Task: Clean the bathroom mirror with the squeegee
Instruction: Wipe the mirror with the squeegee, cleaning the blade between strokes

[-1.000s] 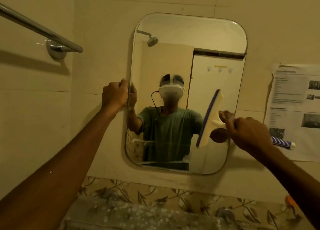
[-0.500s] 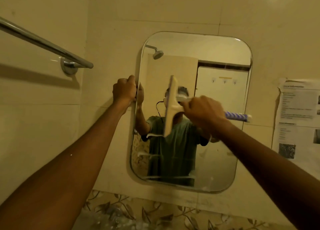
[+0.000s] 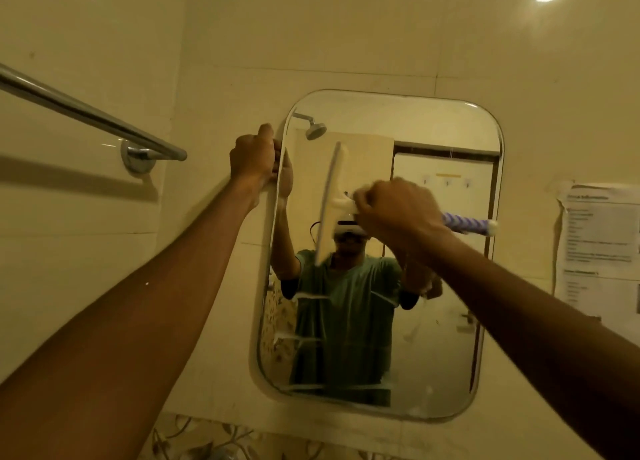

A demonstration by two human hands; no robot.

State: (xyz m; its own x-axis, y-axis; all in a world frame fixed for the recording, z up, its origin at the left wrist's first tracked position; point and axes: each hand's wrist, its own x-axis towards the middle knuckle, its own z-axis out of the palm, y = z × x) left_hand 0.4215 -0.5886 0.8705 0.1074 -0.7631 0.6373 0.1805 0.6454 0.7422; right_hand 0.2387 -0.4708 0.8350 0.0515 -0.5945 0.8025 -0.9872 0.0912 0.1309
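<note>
A rounded rectangular mirror (image 3: 446,338) hangs on the tiled wall, with foam streaks across its lower half. My left hand (image 3: 252,156) grips the mirror's upper left edge. My right hand (image 3: 398,214) is closed around the handle of a cream squeegee (image 3: 332,196). Its blade stands nearly upright against the glass in the mirror's upper left part. The blue-and-white striped handle end (image 3: 467,223) sticks out to the right of my fist.
A chrome towel rail (image 3: 86,117) runs along the left wall, ending in a round mount (image 3: 136,156) close to my left hand. A printed paper notice (image 3: 602,248) is stuck on the wall right of the mirror. Patterned tiles (image 3: 214,439) lie below.
My right hand swept the squeegee from the mirror's lower right across to its upper left, turning the blade. The view tilted upward. My left hand stayed on the mirror's edge.
</note>
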